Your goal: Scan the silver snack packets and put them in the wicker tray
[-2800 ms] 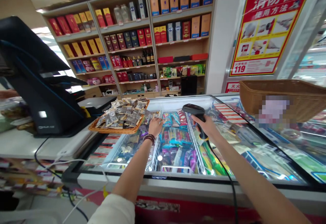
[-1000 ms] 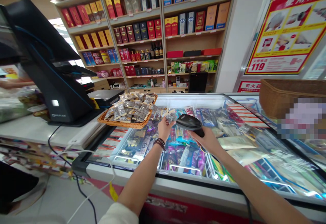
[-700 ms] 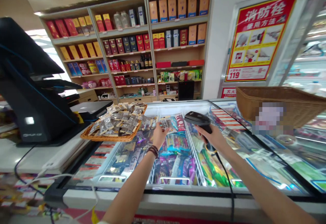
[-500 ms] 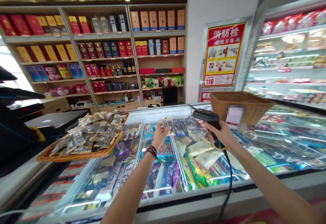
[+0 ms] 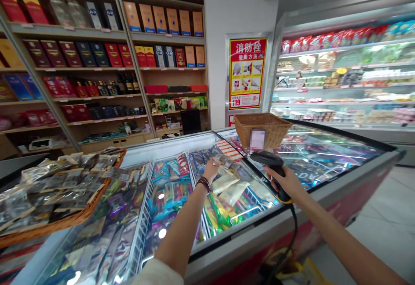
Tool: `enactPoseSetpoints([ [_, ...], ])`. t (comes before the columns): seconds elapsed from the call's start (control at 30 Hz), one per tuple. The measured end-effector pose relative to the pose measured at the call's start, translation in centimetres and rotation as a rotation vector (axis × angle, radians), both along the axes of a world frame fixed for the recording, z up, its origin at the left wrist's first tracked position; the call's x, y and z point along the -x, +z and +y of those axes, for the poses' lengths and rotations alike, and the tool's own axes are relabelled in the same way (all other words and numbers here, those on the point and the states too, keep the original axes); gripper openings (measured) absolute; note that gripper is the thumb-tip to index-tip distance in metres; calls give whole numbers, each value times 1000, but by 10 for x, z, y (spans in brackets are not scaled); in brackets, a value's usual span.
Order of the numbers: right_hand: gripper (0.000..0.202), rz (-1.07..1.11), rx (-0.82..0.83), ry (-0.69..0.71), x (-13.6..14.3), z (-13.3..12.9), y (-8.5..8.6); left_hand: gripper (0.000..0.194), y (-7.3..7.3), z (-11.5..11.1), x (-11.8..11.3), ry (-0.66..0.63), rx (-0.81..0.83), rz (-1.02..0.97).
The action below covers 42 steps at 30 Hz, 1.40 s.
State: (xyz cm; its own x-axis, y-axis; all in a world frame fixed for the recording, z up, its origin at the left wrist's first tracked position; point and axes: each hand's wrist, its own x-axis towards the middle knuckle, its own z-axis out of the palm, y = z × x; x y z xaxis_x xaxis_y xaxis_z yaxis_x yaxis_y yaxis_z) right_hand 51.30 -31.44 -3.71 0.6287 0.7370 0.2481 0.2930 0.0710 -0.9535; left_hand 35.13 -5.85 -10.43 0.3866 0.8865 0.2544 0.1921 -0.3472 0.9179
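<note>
My left hand point(image 5: 211, 170), with a dark beaded bracelet at the wrist, is closed on a small clear packet point(image 5: 223, 160) above the glass-topped freezer. Wrapped round the handle of a black corded scanner point(image 5: 268, 159) is my right hand point(image 5: 287, 180), to the right of the left one. The scanner's head points left and hangs just in front of a wicker basket point(image 5: 262, 123) with a white tag point(image 5: 257, 141). At the left, an orange-rimmed tray point(image 5: 94, 205) is heaped with similar packets point(image 5: 65, 181).
Under the glass, the freezer point(image 5: 223, 237) holds colourful bagged goods in white wire dividers. Shelves point(image 5: 110, 68) of boxes and bottles line the back left. A lit refrigerated case point(image 5: 343, 64) stands at the right, and a red poster point(image 5: 248, 73) hangs on the wall.
The view has turned to the right. My left hand, still with the packet, is now closer to the basket. The scanner stays in my right hand, now in front of the basket's tag.
</note>
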Motion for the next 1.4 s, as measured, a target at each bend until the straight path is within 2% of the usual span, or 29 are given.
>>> enactPoseSetpoints([
  [0.07,52,16,-1,11,0,6,-11,57,-1,-3,9,-24,-55,118],
  [0.17,52,36,3,37,8,21,-20,64,-2,-7,31,11,-207,305],
  [0.27,52,50,10,80,26,40,-16,62,-1,-3,66,53,-275,422],
  [0.37,54,80,-10,137,48,64,-2,54,3,7,113,153,-313,437],
  [0.47,55,139,-67,204,76,95,14,46,12,19,168,344,-345,396],
  [0.6,53,179,-134,316,129,136,30,47,31,30,241,712,-374,312],
  [0.67,51,184,-175,374,160,153,33,54,37,33,268,866,-333,259],
  [0.73,51,189,-210,431,190,169,32,61,38,36,285,973,-216,205],
  [0.8,51,174,-229,468,217,183,26,66,32,40,293,1007,-59,162],
  [0.87,52,161,-222,505,238,196,17,70,23,45,295,973,64,127],
  [0.93,54,162,-217,532,252,204,6,70,14,51,295,917,102,92],
  [1.1,54,118,-156,599,261,210,-9,45,1,59,298,874,-20,-66],
  [1.27,55,147,-134,609,257,212,-11,18,-9,45,291,805,-138,-140],
  [1.33,55,152,-113,623,257,214,-12,14,-12,39,284,755,-177,-150],
  [1.4,53,141,-80,647,258,215,-15,25,-15,36,277,727,-194,-201],
])
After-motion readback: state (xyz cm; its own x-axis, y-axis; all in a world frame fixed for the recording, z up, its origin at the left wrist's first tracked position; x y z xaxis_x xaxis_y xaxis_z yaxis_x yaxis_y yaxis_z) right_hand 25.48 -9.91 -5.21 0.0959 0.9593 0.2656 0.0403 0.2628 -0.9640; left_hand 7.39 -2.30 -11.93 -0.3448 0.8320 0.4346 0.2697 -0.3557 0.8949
